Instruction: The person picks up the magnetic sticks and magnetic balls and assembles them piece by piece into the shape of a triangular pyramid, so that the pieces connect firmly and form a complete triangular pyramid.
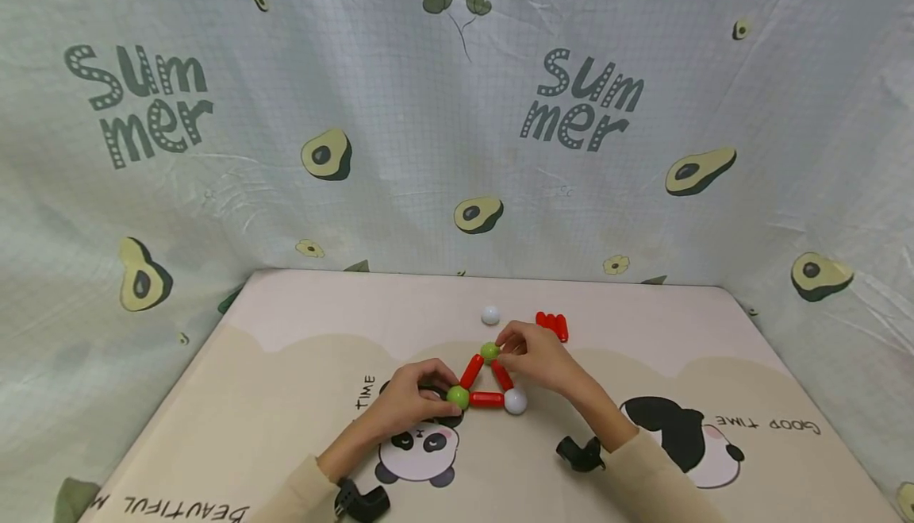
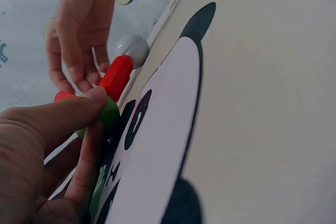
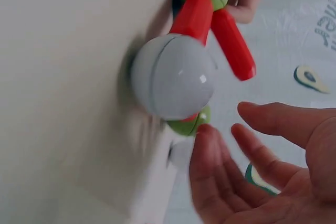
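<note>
Left hand pinches the left green ball between thumb and finger; right hand holds its thumb and fingers parted beside the far green ball, and contact cannot be determined. Black wrist devices sit at both sleeves. A group of loose red rods lies just beyond the right hand, partly covered by it; a loose white ball lies toward the far edge.

The triangular assembly lies midway between the left and right desk edges: two green balls, one glossy white corner ball, three red rods. In the right wrist view, the end of the left rod stands apart from the far green ball.

Desk surface extends outward to both side edges; beyond the far edge hangs a patterned sheet.
</note>
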The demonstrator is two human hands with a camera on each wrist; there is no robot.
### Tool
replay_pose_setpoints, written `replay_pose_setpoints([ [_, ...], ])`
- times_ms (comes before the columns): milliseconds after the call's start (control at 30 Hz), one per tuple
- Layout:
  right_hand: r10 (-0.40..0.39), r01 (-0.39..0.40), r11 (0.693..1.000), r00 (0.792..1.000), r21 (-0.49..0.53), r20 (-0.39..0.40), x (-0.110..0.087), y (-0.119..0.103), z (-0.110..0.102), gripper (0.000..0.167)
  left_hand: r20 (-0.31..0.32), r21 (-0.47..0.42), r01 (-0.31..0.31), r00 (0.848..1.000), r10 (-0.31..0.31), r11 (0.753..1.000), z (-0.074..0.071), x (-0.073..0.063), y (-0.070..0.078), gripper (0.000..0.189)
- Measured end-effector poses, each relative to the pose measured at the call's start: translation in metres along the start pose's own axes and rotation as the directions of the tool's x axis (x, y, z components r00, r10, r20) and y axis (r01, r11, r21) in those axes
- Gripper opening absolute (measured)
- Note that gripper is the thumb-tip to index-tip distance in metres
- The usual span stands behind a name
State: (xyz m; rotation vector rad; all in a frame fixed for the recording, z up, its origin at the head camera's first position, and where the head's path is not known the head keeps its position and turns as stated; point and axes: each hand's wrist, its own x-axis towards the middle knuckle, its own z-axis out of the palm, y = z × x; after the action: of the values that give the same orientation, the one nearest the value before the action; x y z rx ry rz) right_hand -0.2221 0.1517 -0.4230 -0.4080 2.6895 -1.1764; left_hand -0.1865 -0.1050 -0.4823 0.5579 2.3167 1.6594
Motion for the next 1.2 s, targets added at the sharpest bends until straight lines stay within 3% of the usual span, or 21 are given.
replay_pose_setpoints([
  [167,0.067,-0.069,0.997,0.996,0.034,0.060,-0.005,0.011,-0.002,0.023,0.000,-0.003,0.006,1.000,-0.006,1.000,-0.001,-0.001,0.000,0.031],
  [333,0.083,-0.098,0.989,0.988,0.109,0.131,-0.008,0.019,0.001,0.032,-0.001,0.004,0.011,1.000,-0.011,1.000,-0.001,-0.001,-0.001,0.031],
  [833,0.102,-0.138,0.965,0.981,0.223,0.165,-0.008,0.029,0.006,0.038,0.011,0.005,0.004,1.000,-0.004,1.000,0.001,0.001,0.001,0.031],
  [1200,0.057,-0.111,0.950,0.981,0.292,0.186,-0.008,0.032,0.004,0.041,-0.005,0.017,0.018,1.000,-0.018,1.000,0.000,0.000,0.000,0.030],
])
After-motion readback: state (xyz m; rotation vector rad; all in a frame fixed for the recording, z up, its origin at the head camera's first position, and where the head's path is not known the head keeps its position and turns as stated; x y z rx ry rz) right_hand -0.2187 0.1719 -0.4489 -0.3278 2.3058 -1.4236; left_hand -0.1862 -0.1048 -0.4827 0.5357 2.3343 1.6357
